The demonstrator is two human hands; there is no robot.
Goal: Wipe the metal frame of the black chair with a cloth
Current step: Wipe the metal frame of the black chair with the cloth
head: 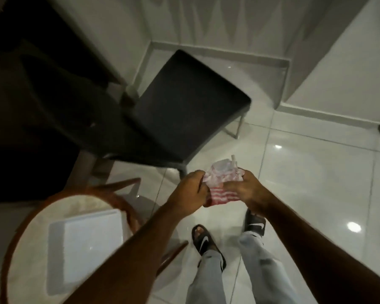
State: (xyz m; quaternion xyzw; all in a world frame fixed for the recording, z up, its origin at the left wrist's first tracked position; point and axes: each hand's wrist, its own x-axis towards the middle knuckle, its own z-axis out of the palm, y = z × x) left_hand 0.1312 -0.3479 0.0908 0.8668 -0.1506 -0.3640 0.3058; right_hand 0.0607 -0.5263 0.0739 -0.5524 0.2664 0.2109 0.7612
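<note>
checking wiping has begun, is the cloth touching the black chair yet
Apart: the head view shows bare floor between the cloth, held in both hands, and the black chair.

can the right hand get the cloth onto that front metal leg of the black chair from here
Probably yes. The right hand and left hand hold the cloth just beside the chair's front leg, with only bare floor between.
</note>
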